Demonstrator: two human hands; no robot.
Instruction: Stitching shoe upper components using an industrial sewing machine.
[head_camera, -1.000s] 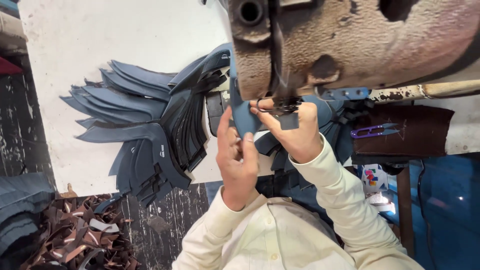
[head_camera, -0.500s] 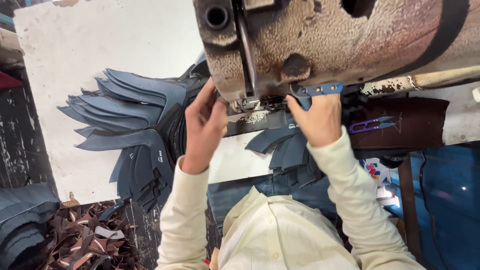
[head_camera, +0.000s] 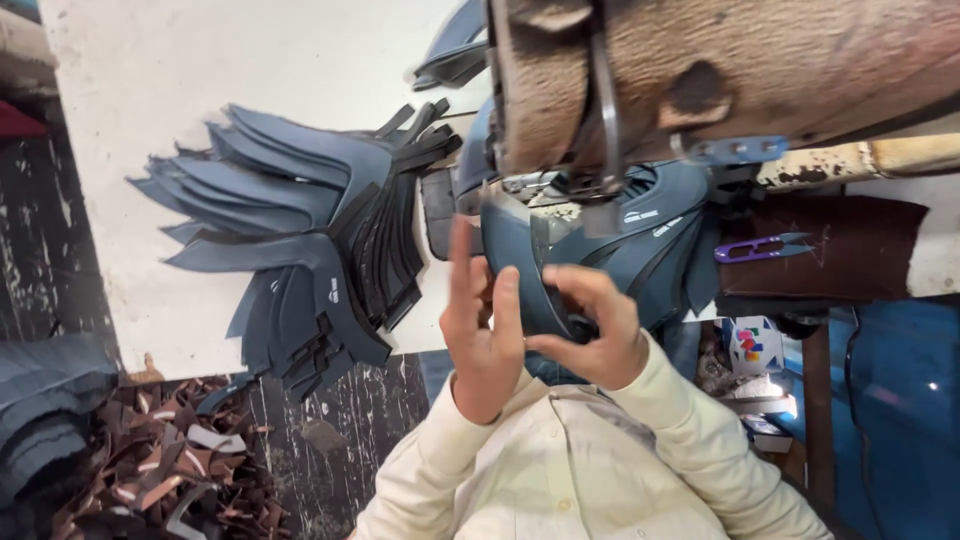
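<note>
A dark blue-grey leather shoe piece hangs below the needle area of a worn beige sewing machine. My left hand holds the piece's near edge, fingers raised along it. Just to the right, my right hand pinches the same piece, thumb and fingers curled around its lower edge. Both hands sit close together in front of my cream shirt. More blue pieces fan out under the machine behind my right hand.
A fanned stack of blue-grey cut pieces lies on the white table at left. Purple thread snips rest on a brown mat at right. Leather scraps are piled at lower left. A small colourful box sits below the mat.
Both hands have drawn back from the machine toward my body and come together on one blue piece. Before, they were spread apart under the machine head.
</note>
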